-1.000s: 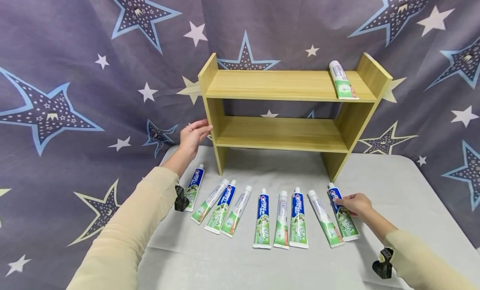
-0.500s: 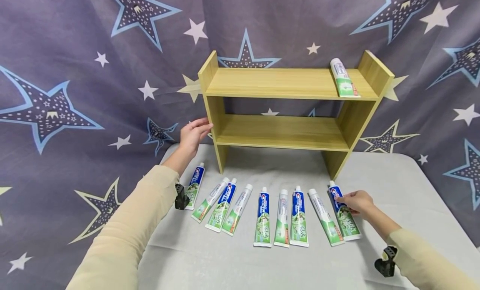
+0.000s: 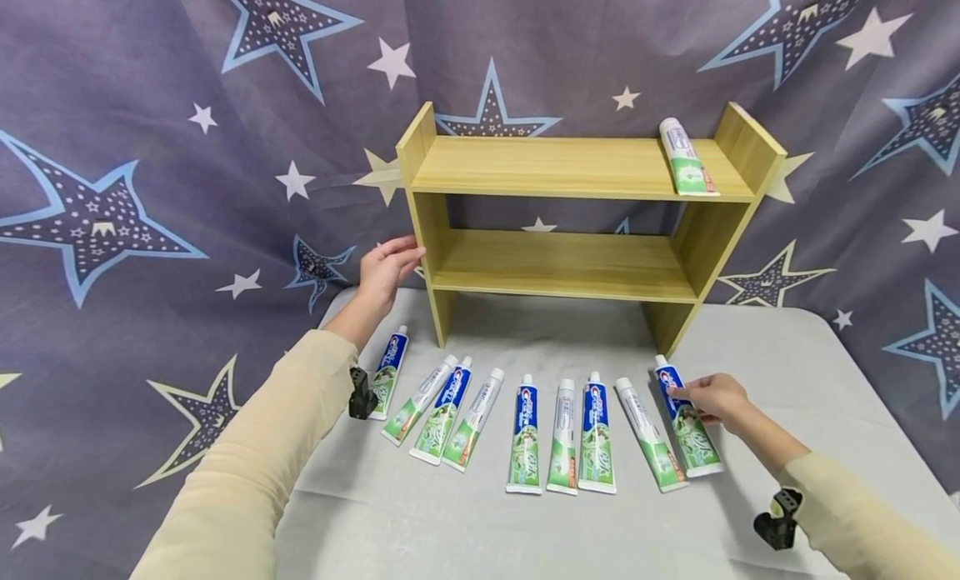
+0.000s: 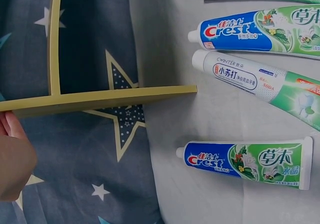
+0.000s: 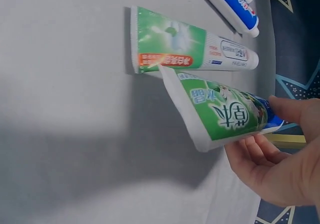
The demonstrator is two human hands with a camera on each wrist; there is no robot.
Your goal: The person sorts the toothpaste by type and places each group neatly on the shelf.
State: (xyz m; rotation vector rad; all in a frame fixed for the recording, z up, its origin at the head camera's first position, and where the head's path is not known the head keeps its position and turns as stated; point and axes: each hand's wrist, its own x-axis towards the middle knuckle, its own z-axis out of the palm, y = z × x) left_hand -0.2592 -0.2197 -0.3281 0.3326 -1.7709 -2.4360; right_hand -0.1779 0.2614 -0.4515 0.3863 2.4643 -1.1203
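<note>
My right hand pinches a blue-and-green toothpaste tube between thumb and fingers. In the right wrist view this held toothpaste tube is tilted, its flat white end raised off the cloth. Just left of it a white-and-green toothpaste tube lies on the table. My left hand touches the left side panel of a wooden shelf with its fingertips. In the left wrist view only part of the left hand shows, beside the panel.
Several toothpaste tubes, blue-and-green and white-and-green, lie in a row before the shelf. A white-and-green tube rests on the top board's right end. A pale cloth covers the table; a star-patterned curtain hangs behind.
My right hand has raised the blue-and-green toothpaste tube slightly and shifted it a little toward the shelf. The left hand stays at the side panel.
</note>
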